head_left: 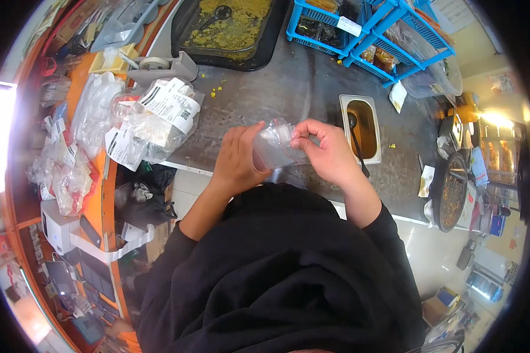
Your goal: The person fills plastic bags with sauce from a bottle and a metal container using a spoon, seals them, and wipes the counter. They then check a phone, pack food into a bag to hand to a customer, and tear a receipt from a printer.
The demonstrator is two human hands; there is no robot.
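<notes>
Just in front of my body, over the dark worktop [241, 94], a small clear zip bag [271, 146] with a thin red line near its edge is held between both hands. My left hand [234, 154] is closed around the bag's left side. The fingertips of my right hand [327, 150] pinch its right edge by the red line. I see no contents through the clear plastic. To the right of my right hand stands a rectangular metal container [376, 130] with brown liquid and a dark-handled ladle [355, 132] in it.
Labelled plastic bags [165, 115] lie at left beside a tape dispenser [165, 67]. A black tray [259, 50] with yellow crumbly food stands at the back, blue baskets [365, 44] at back right. A round dark pan [450, 194] sits at the right edge.
</notes>
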